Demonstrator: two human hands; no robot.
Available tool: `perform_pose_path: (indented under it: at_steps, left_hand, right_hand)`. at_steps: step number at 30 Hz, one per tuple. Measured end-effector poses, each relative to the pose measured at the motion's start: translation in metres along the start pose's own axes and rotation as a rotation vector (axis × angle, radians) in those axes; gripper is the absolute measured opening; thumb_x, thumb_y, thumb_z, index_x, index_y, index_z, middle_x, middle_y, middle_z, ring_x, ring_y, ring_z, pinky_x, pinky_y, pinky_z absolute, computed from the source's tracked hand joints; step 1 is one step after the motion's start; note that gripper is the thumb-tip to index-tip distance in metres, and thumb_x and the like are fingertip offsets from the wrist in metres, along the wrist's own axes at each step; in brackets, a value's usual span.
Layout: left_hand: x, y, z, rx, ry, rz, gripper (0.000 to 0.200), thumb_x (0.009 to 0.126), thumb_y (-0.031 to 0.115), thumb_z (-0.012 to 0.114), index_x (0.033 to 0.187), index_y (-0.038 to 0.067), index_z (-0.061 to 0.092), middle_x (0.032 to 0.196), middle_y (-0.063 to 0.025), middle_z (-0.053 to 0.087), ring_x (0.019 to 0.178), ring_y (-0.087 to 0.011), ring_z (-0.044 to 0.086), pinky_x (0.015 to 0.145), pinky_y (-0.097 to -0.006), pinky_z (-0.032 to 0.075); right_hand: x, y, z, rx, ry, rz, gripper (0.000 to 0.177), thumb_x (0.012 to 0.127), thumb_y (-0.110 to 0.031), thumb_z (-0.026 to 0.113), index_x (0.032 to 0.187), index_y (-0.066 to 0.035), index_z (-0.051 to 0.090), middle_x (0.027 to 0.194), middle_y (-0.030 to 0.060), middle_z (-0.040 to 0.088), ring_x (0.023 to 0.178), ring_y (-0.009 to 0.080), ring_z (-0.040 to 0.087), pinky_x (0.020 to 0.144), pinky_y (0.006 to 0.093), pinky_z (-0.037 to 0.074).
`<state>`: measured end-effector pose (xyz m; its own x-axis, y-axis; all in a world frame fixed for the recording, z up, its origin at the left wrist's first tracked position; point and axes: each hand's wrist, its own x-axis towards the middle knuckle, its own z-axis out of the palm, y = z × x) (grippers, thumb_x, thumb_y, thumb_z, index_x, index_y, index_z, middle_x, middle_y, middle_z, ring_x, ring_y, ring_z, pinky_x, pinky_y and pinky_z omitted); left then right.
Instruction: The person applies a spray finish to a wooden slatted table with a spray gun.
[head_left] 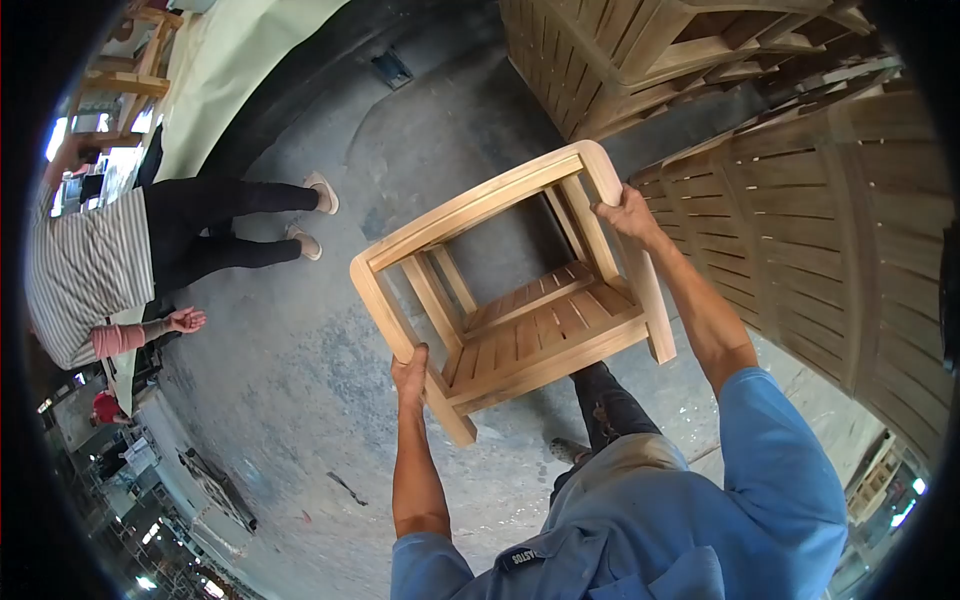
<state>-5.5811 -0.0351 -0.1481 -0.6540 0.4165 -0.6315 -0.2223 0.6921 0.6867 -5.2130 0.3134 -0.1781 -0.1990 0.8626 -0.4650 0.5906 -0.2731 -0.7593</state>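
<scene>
A wooden armchair [548,363] with a slatted seat and rounded corners is held up in front of my body. My left hand [410,376] is closed around its left armrest, near the front. On the other side my right hand [628,214] grips the right armrest, farther back. The chair is tilted, its left side lower in view than its right. Parts of both hands' fingers are hidden behind the wood.
Slatted wooden furniture [790,230] stands along the right, with more stacked pieces [575,65] at upper right. A person in a striped shirt [90,270] stands at left on the concrete floor [290,370]. A dark strip [347,488] lies on the floor.
</scene>
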Motion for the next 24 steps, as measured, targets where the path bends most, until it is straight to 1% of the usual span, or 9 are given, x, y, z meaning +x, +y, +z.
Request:
perform_pose_path:
  at_steps: [7, 10, 15, 16, 17, 19, 20, 22, 24]
  left_hand:
    - [0.034, -0.019, -0.007, 0.009, -0.020, -0.048, 0.044, 0.079, 0.022, 0.071, 0.116, 0.000, 0.060, 0.102, -0.0078, 0.065, 0.089, -0.0186, 0.061, 0.079, -0.0329, 0.049]
    - [0.032, -0.013, -0.009, 0.077, -0.001, -0.094, 0.045, 0.079, 0.023, 0.071, 0.116, 0.000, 0.060, 0.102, -0.0078, 0.064, 0.090, -0.0190, 0.061, 0.079, -0.0332, 0.049]
    - [0.032, -0.014, -0.007, 0.071, -0.004, -0.067, 0.048, 0.079, 0.029, 0.074, 0.115, 0.000, 0.060, 0.103, -0.0088, 0.065, 0.091, -0.0195, 0.061, 0.080, -0.0336, 0.050]
    - [0.029, -0.011, -0.006, 0.066, -0.007, -0.052, 0.051, 0.079, 0.032, 0.075, 0.116, 0.000, 0.059, 0.104, -0.0096, 0.065, 0.091, -0.0197, 0.061, 0.080, -0.0338, 0.050]
    - [0.026, -0.009, -0.005, 0.068, -0.002, -0.040, 0.051, 0.079, 0.032, 0.075, 0.116, 0.000, 0.059, 0.104, -0.0096, 0.065, 0.091, -0.0197, 0.061, 0.080, -0.0338, 0.050]
    - [0.020, -0.003, -0.005, 0.128, 0.010, 0.013, 0.063, 0.079, 0.037, 0.076, 0.125, 0.001, 0.054, 0.107, -0.0115, 0.064, 0.093, -0.0205, 0.061, 0.081, -0.0344, 0.050]
    - [0.012, 0.001, -0.009, 0.114, -0.020, -0.001, 0.076, 0.079, 0.040, 0.077, 0.134, -0.001, 0.045, 0.112, -0.0153, 0.061, 0.097, -0.0235, 0.060, 0.084, -0.0357, 0.050]
    - [-0.001, -0.020, -0.028, 0.147, 0.038, 0.047, 0.079, 0.078, 0.041, 0.077, 0.136, -0.002, 0.043, 0.115, -0.0174, 0.060, 0.099, -0.0253, 0.059, 0.085, -0.0364, 0.049]
    - [-0.022, -0.048, -0.042, 0.230, 0.110, 0.102, 0.086, 0.077, 0.043, 0.077, 0.138, -0.004, 0.039, 0.120, -0.0240, 0.055, 0.105, -0.0300, 0.057, 0.089, -0.0389, 0.048]
  right_hand:
    - [0.026, 0.026, 0.028, -0.075, -0.004, 0.068, 0.054, 0.073, -0.024, 0.077, 0.111, 0.008, 0.058, 0.100, 0.0174, 0.067, 0.090, 0.0233, 0.064, 0.082, 0.0344, 0.050]
    - [0.026, 0.014, 0.035, -0.067, 0.024, -0.005, 0.053, 0.073, -0.025, 0.076, 0.109, 0.008, 0.058, 0.098, 0.0188, 0.068, 0.090, 0.0244, 0.065, 0.082, 0.0347, 0.050]
    - [0.017, -0.003, 0.026, -0.162, 0.048, 0.011, 0.062, 0.072, -0.039, 0.081, 0.107, 0.008, 0.059, 0.093, 0.0209, 0.068, 0.089, 0.0267, 0.066, 0.081, 0.0371, 0.050]
    - [0.016, -0.003, 0.024, -0.114, -0.001, -0.007, 0.077, 0.072, -0.049, 0.079, 0.117, 0.010, 0.056, 0.101, 0.0241, 0.067, 0.097, 0.0293, 0.065, 0.085, 0.0388, 0.050]
    - [0.009, -0.002, 0.021, -0.105, 0.003, -0.015, 0.077, 0.072, -0.049, 0.079, 0.117, 0.010, 0.056, 0.101, 0.0241, 0.067, 0.097, 0.0293, 0.065, 0.085, 0.0388, 0.050]
    - [-0.011, 0.001, 0.011, -0.029, 0.064, -0.091, 0.088, 0.074, -0.057, 0.073, 0.128, 0.009, 0.050, 0.123, 0.0322, 0.057, 0.118, 0.0370, 0.057, 0.099, 0.0402, 0.044]
    - [-0.030, -0.004, -0.003, -0.137, 0.038, -0.009, 0.088, 0.081, -0.058, 0.066, 0.135, 0.008, 0.044, 0.133, 0.0315, 0.050, 0.126, 0.0381, 0.050, 0.105, 0.0414, 0.039]
    - [-0.070, 0.012, -0.025, -0.166, 0.148, -0.023, 0.078, 0.085, -0.056, 0.063, 0.131, 0.006, 0.050, 0.129, 0.0301, 0.054, 0.121, 0.0395, 0.054, 0.101, 0.0432, 0.043]
    - [-0.103, 0.083, -0.042, -0.050, 0.085, -0.013, 0.078, 0.086, -0.049, 0.066, 0.137, 0.006, 0.044, 0.122, 0.0233, 0.061, 0.110, 0.0276, 0.060, 0.093, 0.0361, 0.046]
